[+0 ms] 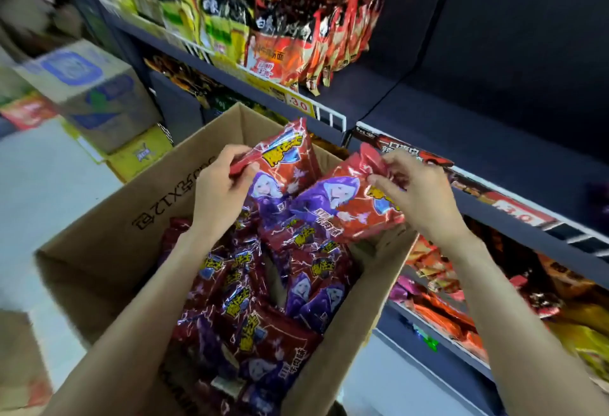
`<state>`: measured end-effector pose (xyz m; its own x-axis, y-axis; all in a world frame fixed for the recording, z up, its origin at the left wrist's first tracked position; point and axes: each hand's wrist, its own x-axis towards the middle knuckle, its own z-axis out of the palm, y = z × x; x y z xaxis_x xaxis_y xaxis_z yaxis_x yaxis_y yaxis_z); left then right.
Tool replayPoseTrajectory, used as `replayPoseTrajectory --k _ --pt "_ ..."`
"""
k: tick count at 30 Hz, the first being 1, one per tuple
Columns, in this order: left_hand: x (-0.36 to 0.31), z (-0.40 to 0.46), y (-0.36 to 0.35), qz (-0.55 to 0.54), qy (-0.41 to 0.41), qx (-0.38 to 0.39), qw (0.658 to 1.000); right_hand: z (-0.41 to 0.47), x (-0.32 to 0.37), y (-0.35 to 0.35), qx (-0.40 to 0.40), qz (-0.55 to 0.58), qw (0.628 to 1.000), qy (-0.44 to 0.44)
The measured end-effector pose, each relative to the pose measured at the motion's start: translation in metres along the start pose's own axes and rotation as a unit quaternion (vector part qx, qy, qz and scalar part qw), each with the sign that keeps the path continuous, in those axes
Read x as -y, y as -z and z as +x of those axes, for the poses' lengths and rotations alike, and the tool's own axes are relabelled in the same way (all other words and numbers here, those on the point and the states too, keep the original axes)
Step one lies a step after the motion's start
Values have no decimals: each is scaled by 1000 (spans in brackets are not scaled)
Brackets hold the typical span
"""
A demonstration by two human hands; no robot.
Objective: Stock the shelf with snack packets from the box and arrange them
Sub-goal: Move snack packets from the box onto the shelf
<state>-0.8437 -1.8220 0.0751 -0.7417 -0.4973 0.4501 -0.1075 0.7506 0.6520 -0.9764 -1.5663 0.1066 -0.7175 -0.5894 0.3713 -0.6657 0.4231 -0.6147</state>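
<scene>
Both hands are occupied, each holding one red snack packet above the open cardboard box [108,241]. The left hand [219,195] grips the far packet [286,162] by its left edge; its long axis runs near to far. The right hand [418,198] pinches the top seal of the right packet [346,204], which lies tilted, long axis left to right. The empty dark shelf [494,139] lies far and right, nearer the right hand. More packets [263,300] fill the box. Legible: ".30" on the yellow price tag [298,105]; the box print is inverted and partly unclear; the packet branding is not reliably legible.
</scene>
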Motion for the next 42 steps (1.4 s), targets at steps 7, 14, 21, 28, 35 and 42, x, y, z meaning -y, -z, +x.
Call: replayPoseTrajectory --k 7,14,21,28,35,42 --pt "-86 32 -22 -25 -39 -36 998 -22 -12 108 -181 123 969 -112" --pt "-191 73 -92 -54 -144 -45 987 -47 -41 210 -401 -56 910 -94" --pt "-263 91 -166 -45 -178 11 983 -66 -93 264 -353 -371 859 -17" --pt "-319 81 -219 -78 -232 30 969 -96 -115 254 -36 -438 898 -36" --pt "-360 51 -267 -121 -308 151 931 -128 -123 267 -11 -309 945 -108" --pt "-373 40 -296 -160 -222 478 835 -136 -126 264 -14 -312 942 -119"
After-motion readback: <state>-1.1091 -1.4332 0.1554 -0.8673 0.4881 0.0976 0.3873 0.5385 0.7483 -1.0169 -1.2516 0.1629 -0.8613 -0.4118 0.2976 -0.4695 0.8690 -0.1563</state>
